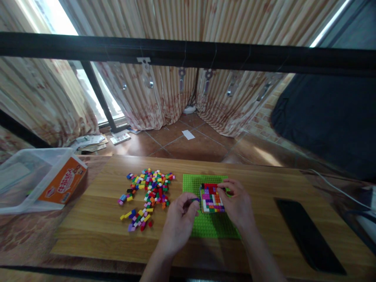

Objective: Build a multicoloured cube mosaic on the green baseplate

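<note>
A square build of colourful toy bricks (pixel 212 200) stands on a green studded baseplate (pixel 205 227). Its top is a patchwork of red, purple, white and orange. At the build's left side, my left hand (pixel 181 217) is closed in a pinch on a small dark purplish brick (pixel 195 200). My right hand (pixel 237 203) reaches over the right part of the build. Its thumb and forefinger are pressed together at the top surface near the red bricks, and whatever lies between them is hidden. Left of the baseplate, loose bricks (pixel 154 184) lie in a spread-out pile.
The wooden table (pixel 96 227) carries a black flat slab (pixel 310 235) on the right. A clear plastic bin (pixel 32 164) with an orange label stands at the left. Across the view runs a dark bar (pixel 164 49) with hanging clips, before striped curtains (pixel 164 15).
</note>
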